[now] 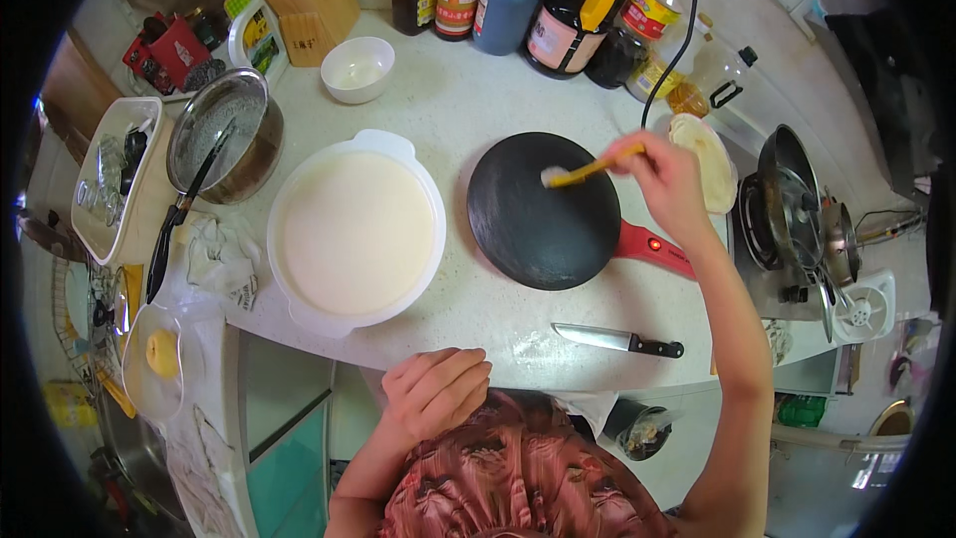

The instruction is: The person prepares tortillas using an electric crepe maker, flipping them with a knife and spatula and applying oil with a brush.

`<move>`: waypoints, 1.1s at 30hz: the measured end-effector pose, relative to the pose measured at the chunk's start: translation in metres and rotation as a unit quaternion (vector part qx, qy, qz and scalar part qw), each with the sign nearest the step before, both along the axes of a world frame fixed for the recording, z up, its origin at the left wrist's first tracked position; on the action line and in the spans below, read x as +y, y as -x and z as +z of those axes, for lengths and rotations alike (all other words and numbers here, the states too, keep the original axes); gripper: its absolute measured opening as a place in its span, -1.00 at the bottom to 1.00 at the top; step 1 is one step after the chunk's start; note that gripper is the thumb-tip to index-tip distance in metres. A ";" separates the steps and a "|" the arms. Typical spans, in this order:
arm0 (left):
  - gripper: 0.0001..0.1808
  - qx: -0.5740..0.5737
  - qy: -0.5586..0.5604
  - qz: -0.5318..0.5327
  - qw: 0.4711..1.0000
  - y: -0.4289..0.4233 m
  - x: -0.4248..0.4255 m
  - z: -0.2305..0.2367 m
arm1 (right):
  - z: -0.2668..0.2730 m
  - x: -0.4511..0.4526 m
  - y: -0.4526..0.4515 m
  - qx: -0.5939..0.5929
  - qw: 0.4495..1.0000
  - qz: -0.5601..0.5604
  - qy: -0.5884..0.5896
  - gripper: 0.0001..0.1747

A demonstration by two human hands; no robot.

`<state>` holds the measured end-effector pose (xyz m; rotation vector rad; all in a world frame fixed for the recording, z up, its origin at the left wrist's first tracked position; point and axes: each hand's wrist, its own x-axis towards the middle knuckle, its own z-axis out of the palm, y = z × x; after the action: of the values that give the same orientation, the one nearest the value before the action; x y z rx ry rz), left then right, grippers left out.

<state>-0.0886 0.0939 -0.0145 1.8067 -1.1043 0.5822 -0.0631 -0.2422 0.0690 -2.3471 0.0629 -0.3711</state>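
Observation:
My right hand (pixel 662 178) grips the yellow handle of a small brush (pixel 590 168). The brush's pale tip is at the upper middle of a round black electric crepe pan (pixel 541 232). A small red light glows on the pan's red handle (pixel 661 245), which passes under my right wrist. My left hand (pixel 437 392) is in front of my body by the counter's near edge, fingers together and bent, with nothing visible in it; its palm is hidden. Left of the pan stands a white basin (pixel 278 243) of creamy liquid. A knife (pixel 616 340) with a black handle lies near the front edge.
A steel pot (pixel 258 157) with black tongs (pixel 198 183) across it stands left of the basin. Behind are a white bowl (pixel 358 71), a knife block (pixel 310 4) and several bottles (pixel 508 4). A plate of pale flat rounds (pixel 703 164) and a gas stove (pixel 769 291) are at the right.

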 end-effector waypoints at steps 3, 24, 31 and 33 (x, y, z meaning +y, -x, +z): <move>-0.86 0.000 -0.006 0.023 1.000 0.004 0.002 -0.002 | 0.013 0.009 0.029 0.069 0.991 0.025 -0.115 -0.87; -0.85 -0.016 -0.023 -0.009 1.000 0.001 -0.013 0.007 | -0.018 0.028 -0.004 0.090 0.977 -0.037 -0.190 -0.68; -0.83 0.012 -0.007 0.022 1.000 0.003 -0.005 -0.004 | -0.036 -0.066 0.005 -0.044 0.970 -0.195 -0.142 -0.71; -0.82 0.028 -0.003 0.020 0.999 -0.001 -0.005 -0.012 | -0.030 -0.061 0.026 -0.064 0.968 -0.209 -0.122 -0.74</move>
<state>-0.0876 0.0891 -0.0264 1.8424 -1.0359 0.5492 -0.0891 -0.3030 0.0388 -2.0507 0.5186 -0.6784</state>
